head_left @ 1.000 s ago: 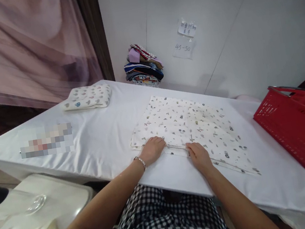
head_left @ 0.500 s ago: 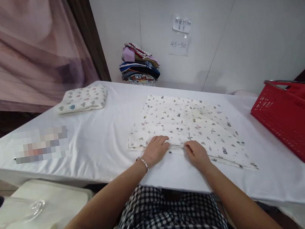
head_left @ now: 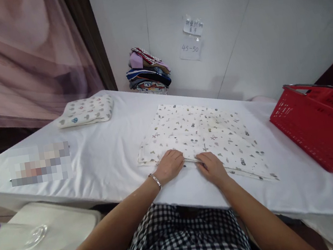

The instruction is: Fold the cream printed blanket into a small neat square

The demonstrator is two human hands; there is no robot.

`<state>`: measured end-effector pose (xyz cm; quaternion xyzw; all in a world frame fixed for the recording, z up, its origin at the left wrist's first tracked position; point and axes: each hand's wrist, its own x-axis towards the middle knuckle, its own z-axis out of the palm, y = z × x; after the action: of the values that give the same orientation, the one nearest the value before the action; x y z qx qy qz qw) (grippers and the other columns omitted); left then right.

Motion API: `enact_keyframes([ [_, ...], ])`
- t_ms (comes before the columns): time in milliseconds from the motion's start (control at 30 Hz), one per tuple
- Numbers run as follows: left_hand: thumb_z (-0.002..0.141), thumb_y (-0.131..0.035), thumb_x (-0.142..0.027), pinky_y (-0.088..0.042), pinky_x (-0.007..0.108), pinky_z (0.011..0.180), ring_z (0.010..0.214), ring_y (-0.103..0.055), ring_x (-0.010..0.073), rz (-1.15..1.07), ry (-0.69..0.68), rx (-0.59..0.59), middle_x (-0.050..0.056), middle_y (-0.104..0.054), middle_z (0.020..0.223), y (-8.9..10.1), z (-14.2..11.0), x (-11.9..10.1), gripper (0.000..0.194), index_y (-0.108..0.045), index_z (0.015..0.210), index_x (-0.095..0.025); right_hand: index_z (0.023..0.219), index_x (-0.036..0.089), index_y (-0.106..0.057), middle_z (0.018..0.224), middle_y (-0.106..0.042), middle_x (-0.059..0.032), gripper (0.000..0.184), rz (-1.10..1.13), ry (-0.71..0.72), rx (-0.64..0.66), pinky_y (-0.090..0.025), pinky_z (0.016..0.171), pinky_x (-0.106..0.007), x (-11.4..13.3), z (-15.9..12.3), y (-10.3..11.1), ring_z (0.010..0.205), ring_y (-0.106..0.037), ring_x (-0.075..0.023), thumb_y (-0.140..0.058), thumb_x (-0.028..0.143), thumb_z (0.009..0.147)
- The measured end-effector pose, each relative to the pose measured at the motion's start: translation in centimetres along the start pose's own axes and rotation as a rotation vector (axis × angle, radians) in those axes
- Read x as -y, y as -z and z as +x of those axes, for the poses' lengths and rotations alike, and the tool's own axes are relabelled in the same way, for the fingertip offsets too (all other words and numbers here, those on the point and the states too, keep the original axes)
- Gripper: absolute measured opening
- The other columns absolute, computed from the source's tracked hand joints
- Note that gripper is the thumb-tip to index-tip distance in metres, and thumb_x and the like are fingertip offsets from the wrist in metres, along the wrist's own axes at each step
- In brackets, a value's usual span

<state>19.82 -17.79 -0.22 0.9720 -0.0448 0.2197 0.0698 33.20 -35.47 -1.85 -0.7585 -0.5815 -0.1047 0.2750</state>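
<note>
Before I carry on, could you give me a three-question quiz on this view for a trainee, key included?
1. From the wearer's side, where is the basket relative to the spread cloth? A) to its left B) to its right C) on top of it
2. True or false: the left hand and the right hand are both at the cloth's near edge.
3. Fill in: the lower sign on the wall reads "____".

Key: 1. B; 2. True; 3. 45-50.
</note>
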Motion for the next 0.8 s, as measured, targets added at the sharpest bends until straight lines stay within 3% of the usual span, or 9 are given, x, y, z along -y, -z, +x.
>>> enact_keyframes([
  [367, 0.088, -0.037, -0.015, -0.038, 0.032, 0.078, 0.077, -0.049, 0.0160, 0.100, -0.016, -0.003, 0.004, -0.055, 0.076, -0.8, -0.2, 0.4, 0.018, -0.053, 0.079, -0.017, 0.098, 0.016, -0.061, 0.092, -0.060, -0.0085, 0.022, -0.071, 0.052, -0.109, -0.042, 0.076, -0.034, -0.6, -0.3, -0.3, 0.087, -0.051, -0.0196, -0.041, 0.017, 0.087],
  [600, 0.087, -0.039, -0.013, -0.039, 0.031, 0.077, 0.082, -0.051, 0.0158, 0.084, -0.031, 0.037, 0.004, -0.058, 0.083, -0.5, -0.4, 0.2, 0.017, -0.056, 0.090, -0.017, 0.098, 0.019, -0.062, 0.093, -0.061, -0.0078, 0.023, -0.062, 0.086, -0.001, -0.042, 0.075, -0.034, -0.5, -0.9, 0.0, 0.086, -0.051, -0.0192, -0.042, 0.016, 0.087],
  [800, 0.088, -0.044, -0.027, -0.040, 0.032, 0.081, 0.092, -0.050, 0.0166, -0.078, -0.035, 0.076, 0.004, -0.058, 0.096, 0.0, -1.1, 0.7, 0.015, -0.056, 0.092, -0.019, 0.099, 0.018, -0.062, 0.096, -0.059, -0.0083, 0.023, -0.026, 0.067, 0.049, -0.042, 0.078, -0.035, -0.3, -0.9, 0.4, 0.088, -0.050, -0.0196, -0.045, 0.015, 0.083],
])
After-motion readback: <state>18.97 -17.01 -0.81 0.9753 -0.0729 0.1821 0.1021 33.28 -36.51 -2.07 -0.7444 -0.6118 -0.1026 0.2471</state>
